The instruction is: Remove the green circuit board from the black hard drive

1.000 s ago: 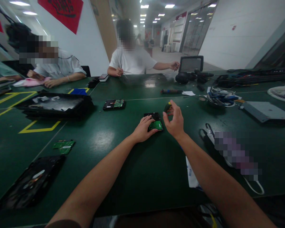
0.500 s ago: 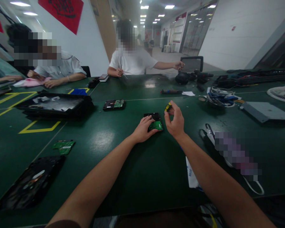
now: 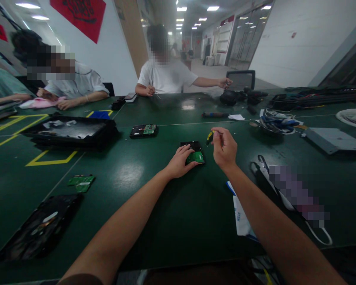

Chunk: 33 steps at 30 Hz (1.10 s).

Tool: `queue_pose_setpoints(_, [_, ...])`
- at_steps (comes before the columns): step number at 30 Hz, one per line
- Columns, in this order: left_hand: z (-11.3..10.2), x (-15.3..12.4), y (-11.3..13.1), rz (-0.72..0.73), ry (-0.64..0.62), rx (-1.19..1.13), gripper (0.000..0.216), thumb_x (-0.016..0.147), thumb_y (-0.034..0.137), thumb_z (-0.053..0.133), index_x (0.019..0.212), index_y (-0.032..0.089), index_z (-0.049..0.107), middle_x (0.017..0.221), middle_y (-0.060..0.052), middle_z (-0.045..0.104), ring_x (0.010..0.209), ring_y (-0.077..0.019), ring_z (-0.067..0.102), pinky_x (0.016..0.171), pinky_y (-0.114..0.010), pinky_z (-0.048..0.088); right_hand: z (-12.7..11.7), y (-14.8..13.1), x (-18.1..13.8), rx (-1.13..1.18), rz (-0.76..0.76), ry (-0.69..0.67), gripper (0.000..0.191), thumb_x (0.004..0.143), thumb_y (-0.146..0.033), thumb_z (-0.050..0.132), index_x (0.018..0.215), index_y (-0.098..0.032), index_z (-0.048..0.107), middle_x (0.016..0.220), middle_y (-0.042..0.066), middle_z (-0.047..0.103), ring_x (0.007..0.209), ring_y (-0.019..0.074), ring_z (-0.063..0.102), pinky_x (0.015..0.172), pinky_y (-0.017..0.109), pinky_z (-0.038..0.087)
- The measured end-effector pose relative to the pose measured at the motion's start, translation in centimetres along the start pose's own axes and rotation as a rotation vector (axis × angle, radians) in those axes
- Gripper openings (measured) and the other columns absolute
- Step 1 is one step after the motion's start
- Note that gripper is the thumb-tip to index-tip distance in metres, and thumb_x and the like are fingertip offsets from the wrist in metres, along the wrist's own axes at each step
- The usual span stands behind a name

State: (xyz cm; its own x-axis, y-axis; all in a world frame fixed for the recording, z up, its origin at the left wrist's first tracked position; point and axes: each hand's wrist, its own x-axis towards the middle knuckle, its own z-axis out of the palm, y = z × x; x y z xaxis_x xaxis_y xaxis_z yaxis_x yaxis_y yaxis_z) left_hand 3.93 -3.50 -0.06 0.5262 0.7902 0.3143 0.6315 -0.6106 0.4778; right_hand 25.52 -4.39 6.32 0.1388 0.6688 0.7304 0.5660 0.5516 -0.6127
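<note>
A black hard drive (image 3: 192, 151) with a green circuit board on top lies on the dark green table (image 3: 172, 206), just past the middle. My left hand (image 3: 179, 161) rests on its near left corner, fingers bent and pressing down on it. My right hand (image 3: 224, 148) hovers just right of the drive, fingers closed on a small yellow-and-black screwdriver (image 3: 209, 137) whose tip points down toward the drive's right side.
A second drive (image 3: 143, 130) and a black tray (image 3: 69, 132) lie at the left. A loose green board (image 3: 81, 183) and an opened drive (image 3: 40, 227) sit near left. Cables (image 3: 277, 120), a grey box (image 3: 332, 139) and a lanyard (image 3: 264, 170) are right. Two people sit across the table.
My right hand turned the screwdriver in its fingers and shifted slightly right, closing from a loose pinch to a tighter grip. My left hand stayed on the drive.
</note>
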Motion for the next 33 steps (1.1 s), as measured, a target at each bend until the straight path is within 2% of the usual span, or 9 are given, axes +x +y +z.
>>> queue_pose_setpoints(5, [-0.1,0.0,0.1,-0.001,0.001,-0.014,0.059,0.094,0.053,0.064,0.143,0.02,0.055,0.164,-0.016,0.039,0.156,-0.0355,0.028,0.126,-0.06,0.028,0.0,-0.6,0.7,0.169,0.145,-0.075,0.025,0.1,-0.044,0.055,0.115,-0.026,0.065,0.107,0.005,0.073,0.078,0.0163,0.067,0.072,0.034,0.057])
queue_pose_setpoints(8, [-0.2,0.0,0.1,-0.001,0.003,-0.016,0.059,0.094,0.053,0.065,0.142,0.02,0.055,0.163,-0.016,0.04,0.156,-0.0356,0.029,0.126,-0.06,0.028,-0.2,-0.9,1.2,0.162,0.161,-0.096,0.026,0.096,-0.043,0.06,0.113,-0.026,0.069,0.104,0.005,0.072,0.076,0.0159,0.066,0.069,0.034,0.056])
queue_pose_setpoints(13, [-0.1,0.0,0.0,0.011,0.005,-0.003,0.06,0.095,0.053,0.064,0.143,0.019,0.054,0.164,-0.017,0.04,0.156,-0.0351,0.028,0.126,-0.059,0.028,-0.6,-1.2,1.9,0.164,0.248,-0.135,0.02,0.089,-0.042,0.07,0.095,-0.022,0.071,0.092,0.005,0.073,0.071,0.0153,0.064,0.062,0.03,0.052])
queue_pose_setpoints(16, [-0.1,0.0,0.0,0.019,0.008,0.0,0.06,0.095,0.053,0.063,0.143,0.018,0.055,0.163,-0.018,0.04,0.156,-0.0351,0.029,0.126,-0.058,0.028,-0.6,-1.5,2.1,0.275,0.349,-0.167,0.024,0.086,-0.043,0.073,0.096,-0.021,0.068,0.091,0.005,0.074,0.059,0.0117,0.058,0.052,0.027,0.047])
queue_pose_setpoints(19, [-0.1,0.0,0.1,0.021,0.004,0.004,0.058,0.095,0.052,0.064,0.142,0.019,0.055,0.162,-0.017,0.042,0.155,-0.0352,0.03,0.126,-0.06,0.028,-0.5,-1.6,2.3,0.346,0.381,-0.231,0.028,0.09,-0.048,0.069,0.1,-0.021,0.07,0.094,0.006,0.075,0.054,0.0093,0.056,0.046,0.025,0.044])
queue_pose_setpoints(22, [-0.1,0.1,0.2,0.009,0.003,0.003,0.058,0.094,0.053,0.065,0.142,0.02,0.055,0.162,-0.016,0.043,0.155,-0.0356,0.031,0.125,-0.061,0.029,-0.5,-1.4,2.4,0.376,0.377,-0.27,0.035,0.094,-0.053,0.062,0.103,-0.022,0.074,0.098,0.006,0.075,0.057,0.0103,0.061,0.047,0.025,0.046])
queue_pose_setpoints(26, [-0.2,0.1,0.2,0.005,0.007,-0.002,0.059,0.094,0.054,0.064,0.142,0.02,0.055,0.163,-0.016,0.041,0.155,-0.0355,0.031,0.125,-0.06,0.029,-0.7,-1.1,2.8,0.368,0.361,-0.315,0.034,0.096,-0.049,0.058,0.112,-0.023,0.074,0.09,0.004,0.073,0.059,0.0118,0.062,0.05,0.026,0.048])
queue_pose_setpoints(30, [-0.4,0.0,0.3,0.006,-0.003,-0.008,0.06,0.095,0.053,0.063,0.143,0.019,0.055,0.164,-0.016,0.039,0.156,-0.0355,0.028,0.126,-0.057,0.028,-0.8,-1.1,3.3,0.245,0.275,-0.326,0.026,0.093,-0.046,0.065,0.099,-0.023,0.075,0.087,0.003,0.073,0.066,0.0136,0.062,0.055,0.027,0.046])
queue_pose_setpoints(33, [-0.4,0.0,0.3,0.007,-0.002,-0.01,0.06,0.095,0.053,0.064,0.143,0.018,0.055,0.164,-0.017,0.039,0.155,-0.036,0.029,0.126,-0.058,0.028,-0.9,-1.4,3.5,0.193,0.288,-0.312,0.022,0.089,-0.043,0.07,0.091,-0.021,0.073,0.085,0.003,0.072,0.065,0.0141,0.062,0.059,0.03,0.048])
